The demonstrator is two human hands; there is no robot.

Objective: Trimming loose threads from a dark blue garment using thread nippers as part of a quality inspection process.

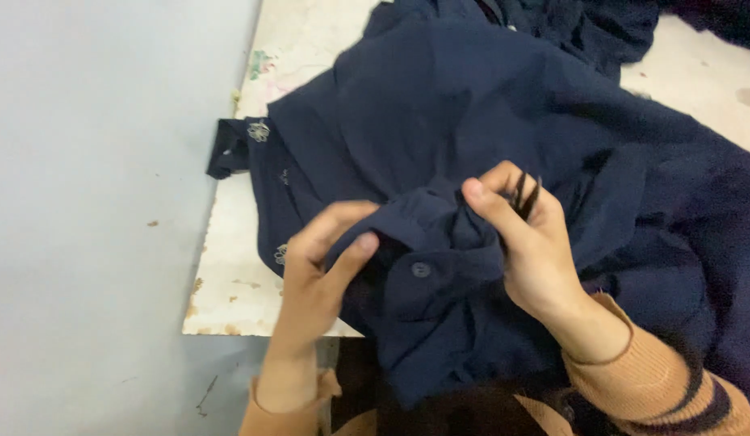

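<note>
Pinching navy shirt (472,105) fold beside button (421,269): left hand (322,258) grips cloth, right hand (524,242) grips cloth plus small dark tool (526,196); step: inspecting placket; next needs steady tension

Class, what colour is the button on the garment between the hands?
Dark navy, matching the garment; the button shows in the head view.

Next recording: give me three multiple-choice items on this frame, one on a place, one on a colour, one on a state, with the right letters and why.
1. Where does the button sit?
A. between the two hands
B. on the floor
C. at the table's far edge

2. What colour is the garment?
A. red
B. dark navy
C. white

3. What is the left hand doing?
A. lying flat on the table
B. pinching the cloth
C. hanging free

Key: 1 A, it lies between left hand and right hand; 2 B, navy cloth throughout; 3 B, thumb and fingers close on a fold.
</note>
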